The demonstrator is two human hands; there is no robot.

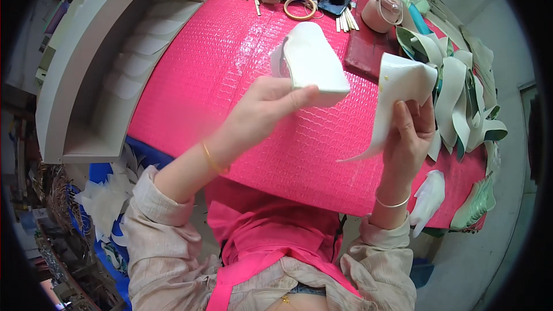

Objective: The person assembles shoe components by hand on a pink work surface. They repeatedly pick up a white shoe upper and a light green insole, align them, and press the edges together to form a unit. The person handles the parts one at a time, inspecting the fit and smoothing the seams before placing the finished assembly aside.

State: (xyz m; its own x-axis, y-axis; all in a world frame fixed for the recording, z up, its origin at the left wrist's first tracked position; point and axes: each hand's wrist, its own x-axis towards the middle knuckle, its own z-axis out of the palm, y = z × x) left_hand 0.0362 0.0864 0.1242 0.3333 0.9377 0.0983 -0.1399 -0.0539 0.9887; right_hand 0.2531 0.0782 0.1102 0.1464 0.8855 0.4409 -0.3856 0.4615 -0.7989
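Counter (190, 89) top glossy, plastic-looking, embossed with a fine repeating pattern; lidded tub (378, 17) far right, smooth plastic by its look. White piece (317, 63) in left hand (262, 105) and white strip (400, 74) in right hand (412, 141) both smooth, leather-like, softly sheened. Apron (268, 213) matt cloth, sleeves (164, 247) crinkled cloth, left bracelet (211, 159) shiny metal.

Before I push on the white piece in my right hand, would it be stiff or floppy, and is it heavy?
Probably bendy rather than rigid: the white piece curves and narrows to a thin lower tip. It's likely light for its size, since the right hand alone appears to hold it up. Its thin tip may fold easily if pushed.
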